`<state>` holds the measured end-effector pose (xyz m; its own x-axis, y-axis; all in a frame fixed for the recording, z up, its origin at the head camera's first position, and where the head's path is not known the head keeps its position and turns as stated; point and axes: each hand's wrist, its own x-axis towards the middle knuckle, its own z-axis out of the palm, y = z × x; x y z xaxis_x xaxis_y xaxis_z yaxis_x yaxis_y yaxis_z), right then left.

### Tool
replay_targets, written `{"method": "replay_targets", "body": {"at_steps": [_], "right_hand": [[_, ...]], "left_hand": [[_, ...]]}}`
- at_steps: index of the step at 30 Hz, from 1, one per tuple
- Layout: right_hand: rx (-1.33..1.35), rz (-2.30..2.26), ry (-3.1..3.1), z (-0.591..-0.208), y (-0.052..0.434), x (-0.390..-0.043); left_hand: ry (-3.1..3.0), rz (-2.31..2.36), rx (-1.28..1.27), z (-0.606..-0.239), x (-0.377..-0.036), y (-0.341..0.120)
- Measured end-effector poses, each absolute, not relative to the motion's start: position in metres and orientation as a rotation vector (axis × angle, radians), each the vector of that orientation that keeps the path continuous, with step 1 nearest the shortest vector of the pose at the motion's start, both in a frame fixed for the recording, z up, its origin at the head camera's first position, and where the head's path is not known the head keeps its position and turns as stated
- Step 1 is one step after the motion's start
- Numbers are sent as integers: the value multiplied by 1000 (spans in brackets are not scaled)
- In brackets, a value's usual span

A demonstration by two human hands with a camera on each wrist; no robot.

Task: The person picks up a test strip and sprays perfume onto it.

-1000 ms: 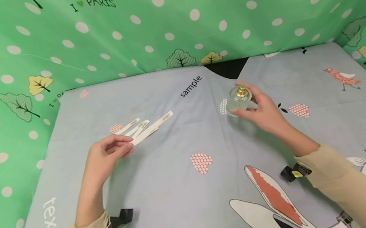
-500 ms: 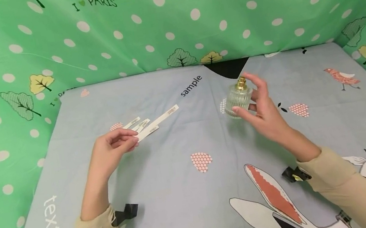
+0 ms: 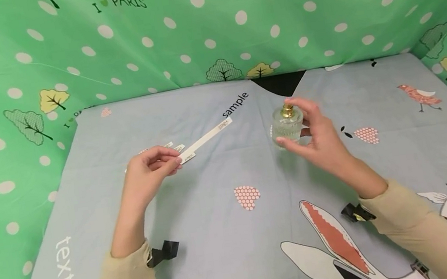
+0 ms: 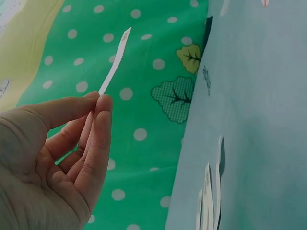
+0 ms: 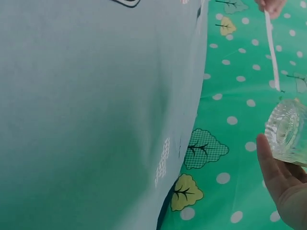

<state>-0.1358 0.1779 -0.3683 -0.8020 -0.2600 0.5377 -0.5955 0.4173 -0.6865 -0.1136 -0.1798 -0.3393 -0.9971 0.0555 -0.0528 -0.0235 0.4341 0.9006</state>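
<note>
My left hand (image 3: 153, 165) pinches one end of a long white paper strip (image 3: 207, 137) between thumb and fingers; the strip points up and right toward the bottle. In the left wrist view the paper strip (image 4: 114, 67) rises from my fingertips (image 4: 103, 103). My right hand (image 3: 314, 138) grips a ribbed clear glass bottle (image 3: 286, 126) with a gold spray top (image 3: 287, 110), lifted off the cloth, forefinger at the top. The right wrist view shows the bottle (image 5: 288, 132) by my thumb. A few more strips (image 3: 174, 147) lie on the cloth behind my left hand.
A blue-grey printed cloth (image 3: 237, 234) covers the table. Green polka-dot fabric walls (image 3: 206, 26) close in the back and both sides. Black clips (image 3: 164, 253) sit at each sleeve cuff.
My left hand has lifted one strip off the pile and swung its far end up and right toward the bottle. The right hand has shifted the bottle slightly left.
</note>
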Motion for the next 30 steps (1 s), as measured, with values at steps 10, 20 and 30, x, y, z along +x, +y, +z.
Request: {"method": "replay_targets", "body": {"at_steps": [10,20,30], "right_hand": [[805,951,-2315,-369,163,-140],[812,689,-2358,-365,152,-148],[718,579,-2419,-365,151,-150]], "left_hand": [[2577,1692,31,-330,-120,-158],[2569,1714,62,-327,-124,-143],[2577,1692,80,-330,-123,-135]]}}
